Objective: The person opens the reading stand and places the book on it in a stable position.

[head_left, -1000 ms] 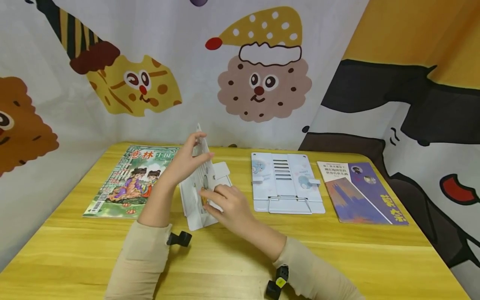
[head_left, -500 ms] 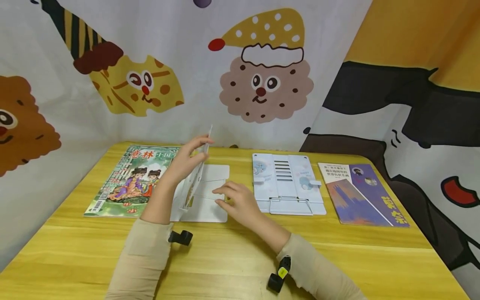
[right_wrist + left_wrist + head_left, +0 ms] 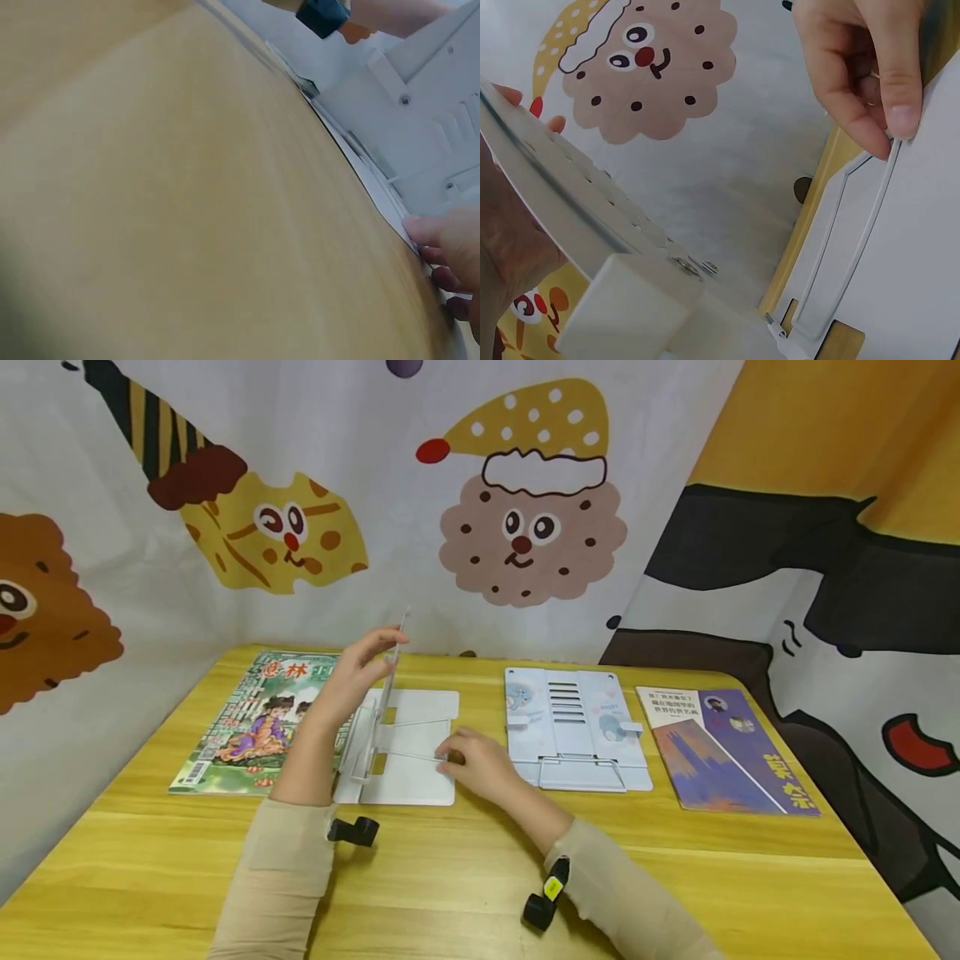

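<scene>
A white metal book stand stands unfolded, its base plate (image 3: pixel 420 785) flat on the table and its thin panel (image 3: pixel 381 714) raised almost upright. The left hand (image 3: pixel 348 681) holds the raised panel near its upper edge, thumb on one side and fingers on the other. In the left wrist view the panel's row of slots shows edge-on. At the base plate's right side, the right hand (image 3: pixel 480 766) pinches the end of a bent wire support (image 3: pixel 871 217) between thumb and forefinger. The wire lies low over the plate, beside its rectangular cutouts.
A second, patterned book stand (image 3: pixel 566 727) lies flat to the right, with a purple book (image 3: pixel 720 752) beyond it. A green illustrated magazine (image 3: pixel 255 735) lies left, partly behind the left arm. A cartoon-print curtain (image 3: pixel 360 610) hangs behind the table (image 3: pixel 450 877).
The stand's base has come down flat, and the raised panel has swung left with the left hand. From the panel's face, the right hand has moved to the wire at the base's right side.
</scene>
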Tool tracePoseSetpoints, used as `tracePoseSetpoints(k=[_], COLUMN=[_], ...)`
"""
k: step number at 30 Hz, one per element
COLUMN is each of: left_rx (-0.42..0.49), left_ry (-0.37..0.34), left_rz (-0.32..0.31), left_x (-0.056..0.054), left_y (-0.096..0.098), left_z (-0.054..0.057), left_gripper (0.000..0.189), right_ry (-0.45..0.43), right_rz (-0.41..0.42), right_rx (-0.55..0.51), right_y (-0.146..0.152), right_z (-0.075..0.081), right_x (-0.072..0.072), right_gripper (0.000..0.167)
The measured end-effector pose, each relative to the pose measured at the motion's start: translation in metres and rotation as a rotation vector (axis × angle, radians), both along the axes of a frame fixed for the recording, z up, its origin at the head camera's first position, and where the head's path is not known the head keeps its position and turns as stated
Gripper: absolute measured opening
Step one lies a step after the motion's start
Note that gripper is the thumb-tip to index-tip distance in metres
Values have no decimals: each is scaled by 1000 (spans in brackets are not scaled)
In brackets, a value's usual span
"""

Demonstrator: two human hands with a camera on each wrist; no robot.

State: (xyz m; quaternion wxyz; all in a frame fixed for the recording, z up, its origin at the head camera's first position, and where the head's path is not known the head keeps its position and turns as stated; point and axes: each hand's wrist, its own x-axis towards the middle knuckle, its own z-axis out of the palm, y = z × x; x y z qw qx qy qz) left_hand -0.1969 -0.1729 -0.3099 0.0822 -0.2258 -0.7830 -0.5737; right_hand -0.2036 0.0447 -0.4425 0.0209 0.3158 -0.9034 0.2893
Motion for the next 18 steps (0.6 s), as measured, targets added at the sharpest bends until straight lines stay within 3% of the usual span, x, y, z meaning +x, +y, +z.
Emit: tracePoseSetpoints(k=[9,18], left_rx=[9,18], left_ry=[-17,-13], left_rz=[-5,-8], left_x=[-1,-24], left_y=[-4,-14], left_z=[-2,-27], left_gripper=[37,38], right_ry=[46,50], right_rz=[25,50], right_rx=[65,80], right_y=[-6,-13], right_z=[-3,0], right_x=[-8,-5], right_gripper=[4,6])
